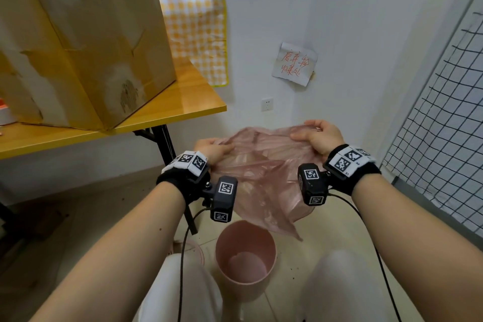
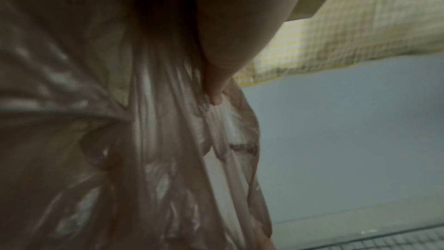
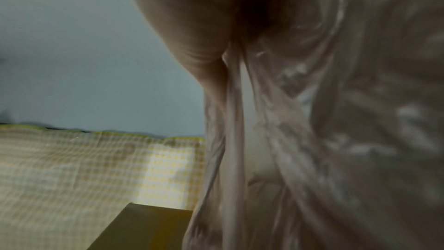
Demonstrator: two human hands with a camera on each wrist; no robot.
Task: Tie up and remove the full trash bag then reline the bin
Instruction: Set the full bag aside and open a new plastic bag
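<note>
The person holds a thin pink bag (image 1: 257, 165) in the air above the bin (image 1: 245, 256), one hand at each side of its upper edge. The left hand (image 1: 213, 148) has its fingers (image 2: 216, 90) curled round a gathered fold of the film, and the right hand (image 1: 320, 134) likewise grips the opposite edge, thumb pinched against bunched plastic. The bag hangs crumpled between them, its lowest corner dangling just above the bin's rim. The bin, pink and round, stands upright on the tiled floor (image 1: 295, 240) between the person's knees, with nothing visible inside. Left of the bin stands a yellow desk (image 1: 183, 102) carrying a large cardboard box (image 1: 78, 34); behind the bin, on the wall, hangs a paper note (image 1: 294, 64) with red writing
</note>
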